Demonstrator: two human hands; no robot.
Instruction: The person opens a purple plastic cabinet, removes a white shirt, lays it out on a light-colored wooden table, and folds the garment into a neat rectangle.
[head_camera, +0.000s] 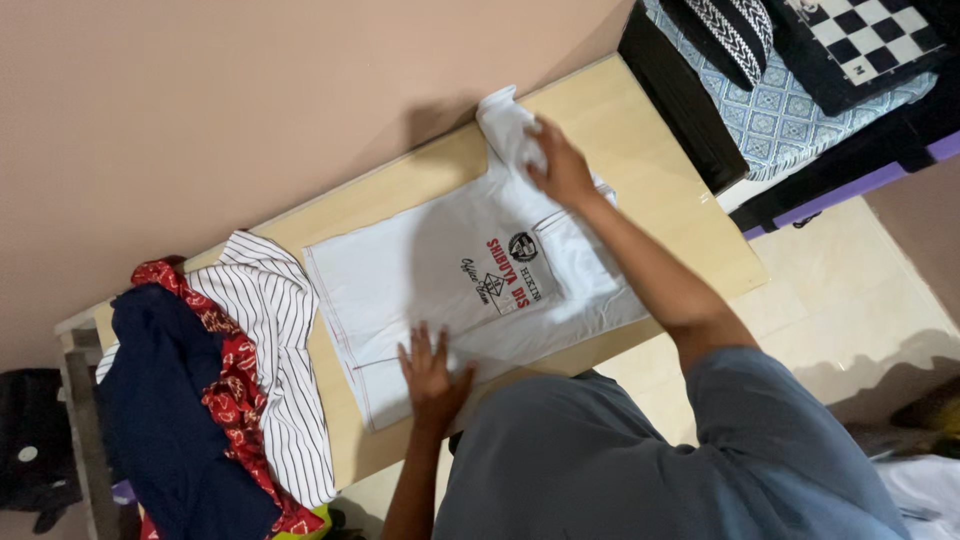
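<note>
A white t-shirt (420, 280) with a small printed chest design lies spread flat on a light wooden table (660, 210). My left hand (432, 375) presses flat on the shirt's near edge, fingers apart. My right hand (560, 165) reaches to the far end of the shirt and grips a bunched sleeve (508, 125), lifting it slightly off the table.
A pile of clothes sits at the table's left end: a white pinstriped shirt (285, 340), a red patterned cloth (235, 400) and a navy garment (165, 400). A bed with patterned bedding (790, 100) stands at the upper right. A beige wall (250, 90) runs behind the table.
</note>
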